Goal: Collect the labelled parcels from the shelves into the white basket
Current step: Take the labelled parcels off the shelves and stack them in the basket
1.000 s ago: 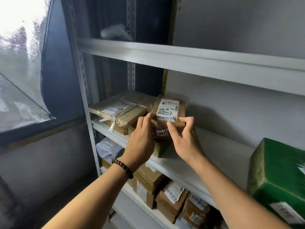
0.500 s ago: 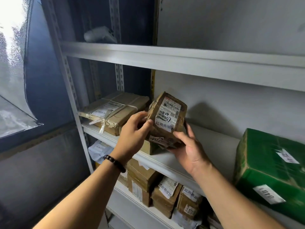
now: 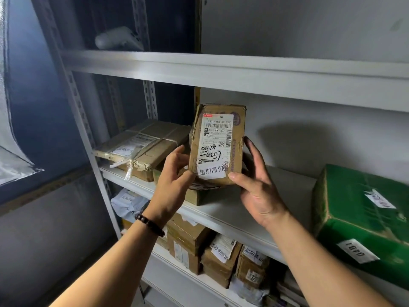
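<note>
A: "Above the middle shelf [image 3: 232, 216], where does the brown parcel [image 3: 218, 145] sit?"

B: "Upright between both hands, label facing the person. The left hand [image 3: 174, 182] pinches its lower left edge; the right hand [image 3: 256, 185] props the other side, thumb on the front, fingers spread behind."

A: "How much of the job is done?"

B: "Hard to say: the white basket is out of view. This one looks lifted but not yet dropped in. Plenty seems left: a tied flat parcel [image 3: 143, 149] beside it, a green box [image 3: 363, 220] to the right, and a row of labelled parcels [image 3: 221, 258] on the shelf below."
</note>
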